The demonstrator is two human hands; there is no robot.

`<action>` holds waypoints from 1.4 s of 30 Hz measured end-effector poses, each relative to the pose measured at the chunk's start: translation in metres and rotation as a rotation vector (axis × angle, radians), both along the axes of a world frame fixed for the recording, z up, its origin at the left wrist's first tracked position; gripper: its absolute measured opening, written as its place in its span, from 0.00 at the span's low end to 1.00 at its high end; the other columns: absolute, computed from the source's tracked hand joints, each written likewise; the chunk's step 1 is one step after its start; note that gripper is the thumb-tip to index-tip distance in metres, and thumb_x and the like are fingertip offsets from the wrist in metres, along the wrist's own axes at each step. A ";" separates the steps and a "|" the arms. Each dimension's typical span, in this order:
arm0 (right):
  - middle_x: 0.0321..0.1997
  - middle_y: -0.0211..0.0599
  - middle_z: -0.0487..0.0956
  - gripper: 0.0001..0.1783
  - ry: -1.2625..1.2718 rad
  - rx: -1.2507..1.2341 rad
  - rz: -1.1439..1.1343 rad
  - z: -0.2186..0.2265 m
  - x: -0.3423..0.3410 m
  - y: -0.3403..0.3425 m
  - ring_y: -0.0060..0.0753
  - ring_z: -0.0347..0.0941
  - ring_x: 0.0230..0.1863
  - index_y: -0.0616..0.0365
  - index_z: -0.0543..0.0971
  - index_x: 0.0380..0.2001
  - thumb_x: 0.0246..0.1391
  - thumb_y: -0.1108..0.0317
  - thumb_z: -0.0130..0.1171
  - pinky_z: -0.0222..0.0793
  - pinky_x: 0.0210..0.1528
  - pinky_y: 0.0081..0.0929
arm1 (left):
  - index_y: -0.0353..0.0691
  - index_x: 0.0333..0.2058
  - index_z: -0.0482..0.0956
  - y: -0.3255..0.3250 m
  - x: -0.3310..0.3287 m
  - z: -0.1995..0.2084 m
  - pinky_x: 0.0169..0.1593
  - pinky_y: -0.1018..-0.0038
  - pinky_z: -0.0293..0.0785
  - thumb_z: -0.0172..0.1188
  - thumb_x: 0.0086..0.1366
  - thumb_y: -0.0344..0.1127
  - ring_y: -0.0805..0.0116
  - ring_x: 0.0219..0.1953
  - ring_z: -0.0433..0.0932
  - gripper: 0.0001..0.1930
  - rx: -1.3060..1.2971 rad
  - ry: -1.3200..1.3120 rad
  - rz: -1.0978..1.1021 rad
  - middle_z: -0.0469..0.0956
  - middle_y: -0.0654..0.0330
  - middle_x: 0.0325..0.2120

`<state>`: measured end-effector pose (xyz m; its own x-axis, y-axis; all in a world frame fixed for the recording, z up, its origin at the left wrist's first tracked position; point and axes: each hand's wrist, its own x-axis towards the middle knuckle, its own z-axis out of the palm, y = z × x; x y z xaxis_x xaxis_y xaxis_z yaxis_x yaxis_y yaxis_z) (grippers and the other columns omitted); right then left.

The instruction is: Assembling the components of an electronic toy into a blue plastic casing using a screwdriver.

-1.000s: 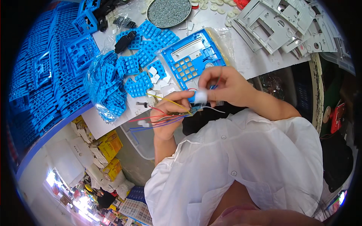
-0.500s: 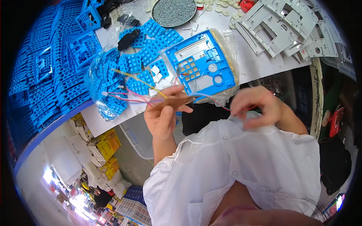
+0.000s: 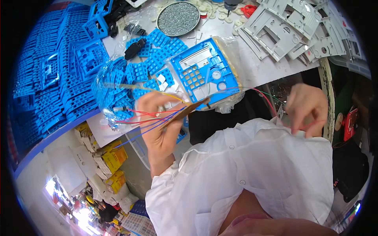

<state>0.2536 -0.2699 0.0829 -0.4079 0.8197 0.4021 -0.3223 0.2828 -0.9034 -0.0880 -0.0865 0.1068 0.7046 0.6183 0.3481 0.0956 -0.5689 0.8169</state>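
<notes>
Watching through the head cam from my end. The left hand (image 3: 157,131) has the board (image 3: 183,115) pinched, thumb on the near side and fingers curled behind, up in the air off the table's near edge, just below the panel's bottom corner. Half a second ago I had that board lying flatter; now it's tipped up more. Yellow wire (image 3: 157,89) and blue wires (image 3: 138,136) fan out past that hand, and the blue ones show way clearer than before.

Big change is the right hand (image 3: 307,108): it has swung well out to the right, where it was near the shirt's middle earlier. Fingers are bent with the tips close together, and the red wire (image 3: 269,103) runs to them, but it's too blurry for me to tell if it's really pinched. Green wire (image 3: 271,95) trails that way too. My read: these leads are now pulled out to the side, away from the left bunch.

Further out, the panel (image 3: 226,69) and the dish (image 3: 178,35) sit a bit lower in my view, probably just the head tilting.
</notes>
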 end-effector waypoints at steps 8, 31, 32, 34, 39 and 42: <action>0.25 0.28 0.75 0.30 0.228 -0.002 -0.536 -0.005 0.030 0.023 0.17 0.61 0.25 0.64 0.76 0.44 0.59 0.43 0.63 0.55 0.25 0.18 | 0.26 0.50 0.81 -0.025 0.001 -0.022 0.40 0.80 0.72 0.54 0.76 0.41 0.79 0.38 0.78 0.20 -0.718 -0.199 -0.041 0.84 0.59 0.39; 0.33 0.37 0.85 0.07 -0.646 0.120 -0.820 0.010 -0.051 0.040 0.30 0.80 0.26 0.62 0.85 0.37 0.54 0.74 0.67 0.73 0.30 0.24 | 0.31 0.58 0.72 -0.015 0.005 -0.068 0.18 0.81 0.63 0.49 0.78 0.44 0.77 0.17 0.71 0.21 -1.105 -0.166 0.047 0.82 0.55 0.33; 0.34 0.36 0.85 0.07 -0.600 0.113 -0.772 0.013 -0.054 0.037 0.30 0.80 0.27 0.62 0.85 0.36 0.53 0.74 0.67 0.73 0.30 0.24 | 0.31 0.58 0.72 -0.016 0.005 -0.069 0.18 0.81 0.63 0.49 0.78 0.44 0.77 0.17 0.70 0.22 -1.096 -0.167 0.047 0.82 0.54 0.33; 0.35 0.36 0.85 0.07 -0.457 0.050 -0.567 0.014 -0.061 0.028 0.30 0.79 0.27 0.62 0.85 0.36 0.52 0.74 0.68 0.73 0.29 0.25 | 0.31 0.58 0.72 -0.016 0.006 -0.070 0.18 0.81 0.63 0.49 0.78 0.45 0.76 0.17 0.70 0.22 -1.079 -0.168 0.041 0.82 0.54 0.34; 0.34 0.35 0.83 0.07 -0.471 -0.045 -0.637 0.000 -0.071 0.020 0.23 0.73 0.24 0.61 0.85 0.36 0.52 0.76 0.68 0.68 0.26 0.21 | 0.31 0.58 0.71 -0.020 0.006 -0.066 0.18 0.81 0.62 0.49 0.78 0.46 0.76 0.19 0.71 0.23 -1.080 -0.215 0.043 0.82 0.51 0.36; 0.38 0.32 0.83 0.13 -0.495 -0.096 -0.717 0.002 -0.079 0.024 0.18 0.67 0.21 0.59 0.84 0.42 0.51 0.75 0.69 0.64 0.24 0.18 | 0.32 0.59 0.69 -0.022 0.006 -0.065 0.18 0.81 0.62 0.48 0.78 0.47 0.75 0.21 0.73 0.23 -1.092 -0.258 0.030 0.82 0.50 0.38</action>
<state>0.1742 -0.2454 0.0853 0.1097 0.9667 0.2311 0.3390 0.1822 -0.9230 -0.0816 -0.1080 0.0420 0.6698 0.6965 -0.2575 -0.1473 0.4645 0.8732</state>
